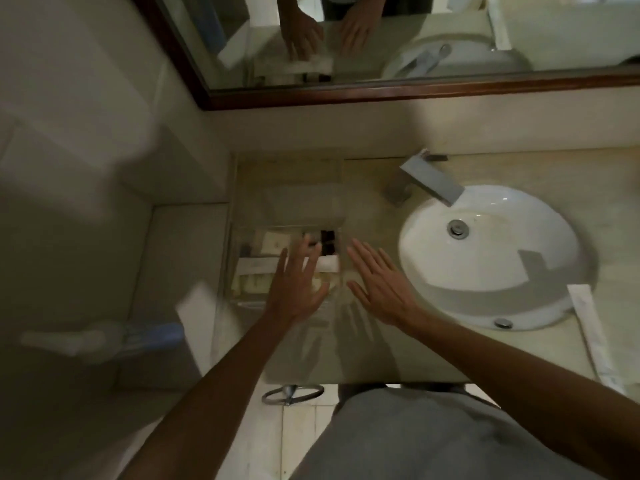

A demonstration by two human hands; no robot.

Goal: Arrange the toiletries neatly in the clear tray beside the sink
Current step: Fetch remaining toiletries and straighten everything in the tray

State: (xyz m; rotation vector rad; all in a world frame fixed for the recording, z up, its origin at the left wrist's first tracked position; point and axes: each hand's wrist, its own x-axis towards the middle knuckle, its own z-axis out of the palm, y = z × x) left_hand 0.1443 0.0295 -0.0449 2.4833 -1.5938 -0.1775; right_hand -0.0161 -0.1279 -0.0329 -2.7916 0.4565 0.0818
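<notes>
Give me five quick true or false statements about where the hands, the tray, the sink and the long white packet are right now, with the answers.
1. The left hand is over the clear tray. True.
2. The right hand grips the faucet. False: it hovers open over the counter, between tray and sink.
3. The tray sits left of the sink. True.
4. The sink is full of water. False: the basin looks empty, its drain exposed.
5. A long white packet lies on the counter right of the sink. True.
</notes>
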